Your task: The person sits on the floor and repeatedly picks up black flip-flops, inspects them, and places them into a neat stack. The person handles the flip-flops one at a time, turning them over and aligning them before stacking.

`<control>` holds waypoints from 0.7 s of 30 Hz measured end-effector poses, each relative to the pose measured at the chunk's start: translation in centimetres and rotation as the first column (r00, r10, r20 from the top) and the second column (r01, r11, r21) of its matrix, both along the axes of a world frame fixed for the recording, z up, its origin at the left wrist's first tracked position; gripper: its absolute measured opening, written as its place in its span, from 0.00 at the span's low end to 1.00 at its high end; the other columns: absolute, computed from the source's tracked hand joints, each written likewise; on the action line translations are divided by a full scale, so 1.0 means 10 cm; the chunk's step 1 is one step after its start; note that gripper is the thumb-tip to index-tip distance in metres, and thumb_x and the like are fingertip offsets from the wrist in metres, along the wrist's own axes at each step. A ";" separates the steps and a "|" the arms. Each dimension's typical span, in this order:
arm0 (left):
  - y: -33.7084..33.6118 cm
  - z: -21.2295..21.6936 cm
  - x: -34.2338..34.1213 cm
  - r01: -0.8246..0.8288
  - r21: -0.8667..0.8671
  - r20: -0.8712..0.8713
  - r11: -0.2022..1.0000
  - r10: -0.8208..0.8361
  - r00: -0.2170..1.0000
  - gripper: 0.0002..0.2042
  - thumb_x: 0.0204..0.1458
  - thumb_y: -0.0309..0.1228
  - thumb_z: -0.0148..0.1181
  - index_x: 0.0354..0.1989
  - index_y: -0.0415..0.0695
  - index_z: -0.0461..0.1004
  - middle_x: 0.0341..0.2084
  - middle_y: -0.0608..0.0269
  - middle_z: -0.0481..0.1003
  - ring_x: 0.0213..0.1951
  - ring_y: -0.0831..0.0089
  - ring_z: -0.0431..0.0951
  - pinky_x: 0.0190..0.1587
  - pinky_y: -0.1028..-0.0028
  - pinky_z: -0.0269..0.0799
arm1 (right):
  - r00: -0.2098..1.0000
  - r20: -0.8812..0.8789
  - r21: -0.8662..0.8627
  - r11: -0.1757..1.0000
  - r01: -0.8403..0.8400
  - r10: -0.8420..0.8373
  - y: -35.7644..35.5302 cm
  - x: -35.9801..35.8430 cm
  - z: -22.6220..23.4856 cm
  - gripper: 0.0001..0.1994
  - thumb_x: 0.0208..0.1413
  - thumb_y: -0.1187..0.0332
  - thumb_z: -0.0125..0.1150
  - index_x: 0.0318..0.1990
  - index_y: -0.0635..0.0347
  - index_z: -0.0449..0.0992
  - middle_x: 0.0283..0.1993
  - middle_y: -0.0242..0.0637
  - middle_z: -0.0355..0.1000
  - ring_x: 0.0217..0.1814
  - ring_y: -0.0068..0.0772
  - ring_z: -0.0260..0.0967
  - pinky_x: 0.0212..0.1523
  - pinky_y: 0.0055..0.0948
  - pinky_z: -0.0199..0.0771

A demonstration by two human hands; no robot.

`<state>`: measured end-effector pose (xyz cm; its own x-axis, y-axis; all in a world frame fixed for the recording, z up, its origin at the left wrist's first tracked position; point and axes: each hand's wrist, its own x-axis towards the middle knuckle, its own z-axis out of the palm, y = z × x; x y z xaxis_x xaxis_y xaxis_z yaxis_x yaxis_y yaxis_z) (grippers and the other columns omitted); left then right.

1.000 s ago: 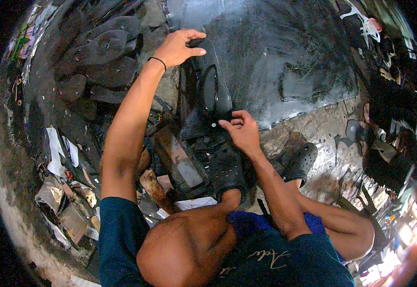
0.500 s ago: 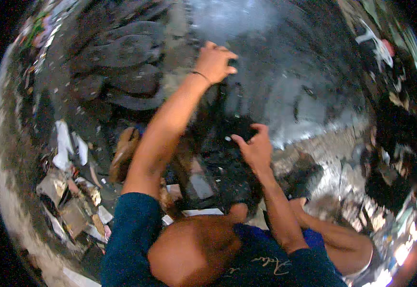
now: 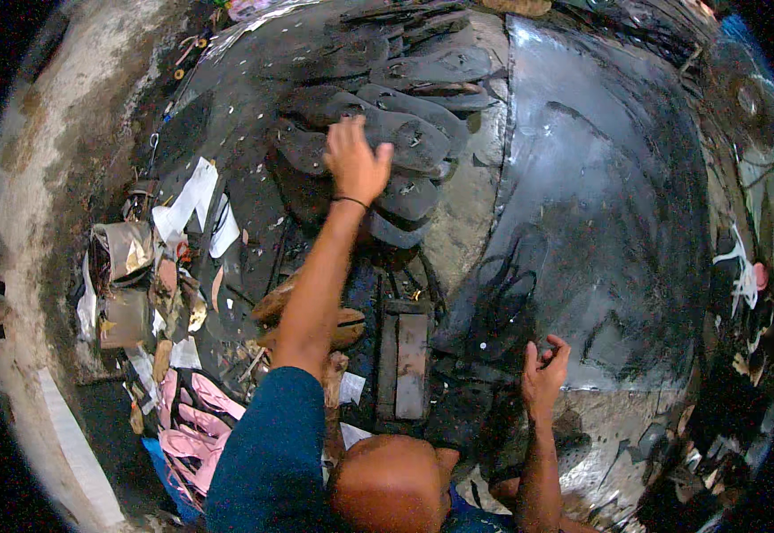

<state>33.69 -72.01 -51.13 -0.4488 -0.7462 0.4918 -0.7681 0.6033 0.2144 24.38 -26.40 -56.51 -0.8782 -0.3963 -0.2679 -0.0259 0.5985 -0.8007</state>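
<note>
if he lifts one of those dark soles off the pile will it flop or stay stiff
Probably bendy: the soles are thin, flat, rubbery-looking cutouts. Likely light, since the left hand reaches them alone. The loose, overlapping pile may shift when one is pulled.

Scattered white paper scraps (image 3: 193,200), crumpled metal tins (image 3: 122,253), pink sandal straps (image 3: 193,425), a rectangular block (image 3: 409,354) on the dirty floor.

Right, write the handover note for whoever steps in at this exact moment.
Left hand: stretched forward, palm down on the pile of dark sole cutouts, not visibly gripping one.
Right hand: fingers curled at the near edge of the black rubber sheet; I cannot tell whether it holds anything.
The wooden block lies on the floor between the arms.
Done: many soles stacked.
Left: unclear.
</note>
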 end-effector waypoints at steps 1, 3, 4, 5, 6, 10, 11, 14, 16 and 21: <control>-0.26 -0.06 0.36 -0.046 -0.050 0.014 0.998 0.047 0.999 0.33 0.48 0.41 0.65 0.61 0.42 0.62 0.61 0.49 0.64 0.65 0.48 0.58 0.61 0.47 0.58 | 0.999 -0.015 -0.018 0.999 -0.029 0.029 -0.02 0.05 -0.02 0.19 0.56 0.67 0.66 0.52 0.61 0.68 0.35 0.31 0.61 0.31 0.21 0.57 0.26 0.18 0.62; -0.55 -0.16 0.94 -0.069 -0.024 -0.015 0.997 0.069 0.998 0.31 0.49 0.39 0.64 0.61 0.42 0.62 0.59 0.49 0.66 0.63 0.49 0.61 0.61 0.50 0.60 | 0.996 -0.053 -0.040 0.997 -0.069 0.067 -0.04 0.14 -0.08 0.17 0.58 0.69 0.64 0.52 0.61 0.68 0.30 0.27 0.59 0.28 0.18 0.55 0.27 0.20 0.61; -0.31 -0.05 0.69 -0.084 0.175 -0.034 0.981 0.092 0.995 0.30 0.48 0.36 0.62 0.61 0.42 0.63 0.58 0.49 0.67 0.61 0.49 0.64 0.61 0.52 0.61 | 0.987 -0.156 -0.002 0.999 -0.042 0.041 0.02 0.03 -0.17 0.14 0.58 0.69 0.63 0.50 0.61 0.70 0.31 0.29 0.64 0.29 0.20 0.60 0.30 0.22 0.65; -0.15 -0.09 0.77 0.007 0.146 -0.014 0.989 -0.005 1.000 0.30 0.48 0.36 0.62 0.60 0.42 0.63 0.58 0.50 0.67 0.61 0.49 0.64 0.61 0.52 0.62 | 0.988 -0.134 -0.066 0.994 -0.089 0.079 -0.10 0.06 -0.08 0.13 0.58 0.69 0.63 0.49 0.62 0.71 0.32 0.31 0.66 0.30 0.21 0.62 0.32 0.23 0.67; -0.01 -0.13 0.84 0.100 0.118 0.010 0.988 -0.102 0.995 0.30 0.48 0.35 0.62 0.60 0.42 0.63 0.58 0.50 0.67 0.61 0.50 0.64 0.61 0.53 0.62 | 0.987 -0.111 -0.132 0.982 -0.133 0.119 -0.35 0.12 0.08 0.13 0.58 0.69 0.62 0.48 0.63 0.72 0.33 0.33 0.68 0.32 0.22 0.64 0.34 0.24 0.68; 0.72 -0.25 0.85 0.110 0.206 0.103 0.972 -0.133 0.986 0.32 0.43 0.28 0.58 0.62 0.42 0.62 0.60 0.49 0.64 0.63 0.49 0.62 0.64 0.55 0.60 | 0.894 -0.194 -0.279 0.851 -0.445 0.404 -1.55 0.15 0.09 0.11 0.59 0.68 0.62 0.45 0.65 0.74 0.42 0.41 0.75 0.42 0.31 0.73 0.43 0.29 0.73; 0.84 -0.36 0.92 0.054 0.237 0.103 0.970 -0.080 0.991 0.33 0.42 0.25 0.57 0.63 0.41 0.61 0.61 0.47 0.63 0.63 0.48 0.61 0.65 0.56 0.59 | 0.859 -0.234 -0.301 0.807 -0.509 0.454 -1.84 0.19 0.05 0.13 0.59 0.67 0.62 0.47 0.64 0.73 0.44 0.43 0.75 0.44 0.33 0.75 0.45 0.30 0.74; 0.81 -0.62 0.98 -0.149 0.369 -0.260 0.917 0.256 0.931 0.33 0.42 0.24 0.57 0.62 0.35 0.58 0.60 0.42 0.62 0.64 0.47 0.59 0.67 0.56 0.53 | 0.854 -0.287 -0.314 0.799 -0.512 0.435 -2.56 -0.02 -0.21 0.23 0.57 0.67 0.64 0.57 0.66 0.64 0.50 0.53 0.71 0.47 0.42 0.75 0.47 0.33 0.74; 0.47 -0.89 1.26 -0.319 0.489 -0.386 0.812 0.529 0.756 0.32 0.47 0.30 0.62 0.60 0.32 0.57 0.58 0.40 0.64 0.62 0.47 0.62 0.64 0.54 0.57 | 0.875 -0.210 -0.350 0.803 -0.484 0.436 -2.86 -0.01 -0.22 0.30 0.56 0.66 0.66 0.61 0.68 0.58 0.52 0.58 0.68 0.49 0.48 0.74 0.50 0.35 0.74; -0.26 -1.13 1.82 0.031 0.887 -0.453 0.461 0.855 0.252 0.32 0.49 0.32 0.70 0.59 0.33 0.60 0.54 0.45 0.68 0.51 0.54 0.74 0.50 0.57 0.73 | 0.817 -0.326 -0.198 0.811 -0.551 0.476 -3.13 0.30 -0.09 0.37 0.50 0.65 0.71 0.62 0.71 0.56 0.53 0.60 0.65 0.55 0.57 0.68 0.57 0.41 0.67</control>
